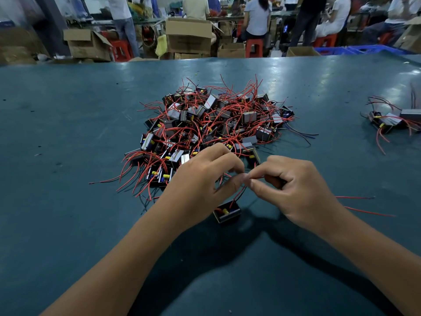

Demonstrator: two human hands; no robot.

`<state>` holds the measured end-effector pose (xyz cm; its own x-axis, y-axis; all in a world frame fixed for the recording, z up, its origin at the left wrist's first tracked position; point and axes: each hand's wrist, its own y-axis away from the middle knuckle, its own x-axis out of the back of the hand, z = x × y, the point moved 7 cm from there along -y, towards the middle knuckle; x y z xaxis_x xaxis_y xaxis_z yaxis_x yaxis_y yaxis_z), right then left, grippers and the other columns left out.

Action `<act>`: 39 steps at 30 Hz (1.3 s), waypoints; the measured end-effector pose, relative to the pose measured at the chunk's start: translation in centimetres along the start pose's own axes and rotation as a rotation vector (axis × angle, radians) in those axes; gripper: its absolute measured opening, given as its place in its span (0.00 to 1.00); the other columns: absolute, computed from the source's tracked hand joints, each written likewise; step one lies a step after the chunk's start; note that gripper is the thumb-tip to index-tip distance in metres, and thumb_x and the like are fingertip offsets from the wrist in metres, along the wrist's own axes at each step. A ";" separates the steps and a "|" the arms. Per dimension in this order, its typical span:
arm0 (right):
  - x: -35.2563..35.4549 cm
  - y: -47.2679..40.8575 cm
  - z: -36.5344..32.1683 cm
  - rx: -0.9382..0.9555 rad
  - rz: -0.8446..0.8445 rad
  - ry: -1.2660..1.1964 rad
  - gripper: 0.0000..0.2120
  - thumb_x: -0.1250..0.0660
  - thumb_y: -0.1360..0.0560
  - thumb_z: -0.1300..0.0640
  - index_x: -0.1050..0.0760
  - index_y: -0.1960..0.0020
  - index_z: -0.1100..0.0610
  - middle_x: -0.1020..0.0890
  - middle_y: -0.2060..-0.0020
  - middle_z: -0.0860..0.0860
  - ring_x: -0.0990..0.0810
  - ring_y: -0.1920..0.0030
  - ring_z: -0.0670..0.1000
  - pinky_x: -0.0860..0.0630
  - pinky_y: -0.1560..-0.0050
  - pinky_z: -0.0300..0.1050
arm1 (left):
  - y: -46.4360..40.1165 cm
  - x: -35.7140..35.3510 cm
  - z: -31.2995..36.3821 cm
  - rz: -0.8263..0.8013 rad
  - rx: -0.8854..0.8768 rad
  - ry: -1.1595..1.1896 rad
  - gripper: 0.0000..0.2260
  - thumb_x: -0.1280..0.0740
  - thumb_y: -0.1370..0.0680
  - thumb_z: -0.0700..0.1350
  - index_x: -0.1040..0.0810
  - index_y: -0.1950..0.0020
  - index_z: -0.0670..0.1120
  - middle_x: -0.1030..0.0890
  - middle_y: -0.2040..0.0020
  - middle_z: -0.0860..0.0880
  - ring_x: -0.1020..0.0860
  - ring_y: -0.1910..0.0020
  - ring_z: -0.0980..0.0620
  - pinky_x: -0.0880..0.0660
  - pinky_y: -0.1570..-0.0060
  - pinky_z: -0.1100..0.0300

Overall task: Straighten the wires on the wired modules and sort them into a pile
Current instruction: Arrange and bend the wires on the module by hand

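A big tangled heap of small black wired modules with red and black wires lies in the middle of the green table. One module hangs just in front of the heap, its wires running up between my hands. My left hand pinches those wires with thumb and fingertips. My right hand pinches the same wires right beside it, fingers curled, and red wires trail out to its right. A small pile of modules lies at the far right.
Beyond the table's far edge stand cardboard boxes, red stools and blue crates, with several people seated or standing at benches. My forearms reach in from the near edge.
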<state>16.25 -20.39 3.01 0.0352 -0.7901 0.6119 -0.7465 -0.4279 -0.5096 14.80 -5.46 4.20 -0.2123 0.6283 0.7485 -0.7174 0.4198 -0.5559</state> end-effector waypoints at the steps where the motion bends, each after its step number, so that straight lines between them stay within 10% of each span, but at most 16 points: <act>1: 0.0 0.0 -0.3 0.012 -0.008 0.027 0.02 0.28 0.26 0.53 0.17 0.55 0.48 0.28 0.69 0.40 0.31 0.69 0.43 0.39 0.67 0.31 | 0.0 0.0 0.2 -0.017 -0.011 -0.002 0.09 0.36 0.19 0.50 0.21 0.50 0.45 0.26 0.53 0.53 0.30 0.58 0.58 0.26 0.60 0.54; 14: 0.2 -0.1 -1.5 0.072 -0.022 0.079 0.01 0.27 0.27 0.58 0.17 0.56 0.53 0.30 0.70 0.43 0.33 0.70 0.41 0.40 0.67 0.29 | 0.2 -0.1 1.4 -0.059 -0.002 -0.023 0.10 0.41 0.18 0.48 0.25 0.54 0.45 0.28 0.60 0.55 0.31 0.64 0.54 0.31 0.65 0.57; 24: -0.3 0.5 -3.6 0.346 -0.004 0.368 0.09 0.33 0.22 0.56 0.17 0.55 0.57 0.23 0.65 0.49 0.27 0.66 0.47 0.33 0.64 0.36 | 2.0 -3.5 -1.5 -0.237 0.807 1.006 0.09 0.35 0.28 0.46 0.24 0.68 0.46 0.29 0.71 0.47 0.38 0.76 0.53 0.42 0.76 0.65; 32: 0.6 -0.3 -2.0 0.195 -0.017 0.190 0.03 0.29 0.26 0.59 0.17 0.56 0.58 0.30 0.65 0.35 0.30 0.65 0.32 0.38 0.61 0.25 | 0.0 0.8 0.7 0.009 0.044 0.168 0.04 0.30 0.23 0.38 0.19 0.51 0.46 0.23 0.54 0.54 0.25 0.61 0.54 0.29 0.61 0.67; 39: 0.5 -0.2 -1.8 0.174 -0.043 0.156 0.03 0.29 0.27 0.59 0.16 0.55 0.57 0.28 0.65 0.37 0.30 0.66 0.35 0.38 0.63 0.26 | -0.1 1.0 0.9 -0.036 -0.111 0.031 0.05 0.30 0.21 0.43 0.16 0.48 0.43 0.21 0.50 0.48 0.24 0.52 0.54 0.25 0.53 0.57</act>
<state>15.23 -19.87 4.57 -0.0486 -0.6982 0.7142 -0.6201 -0.5395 -0.5696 14.02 -5.44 5.35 -0.1660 0.6306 0.7581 -0.6457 0.5116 -0.5669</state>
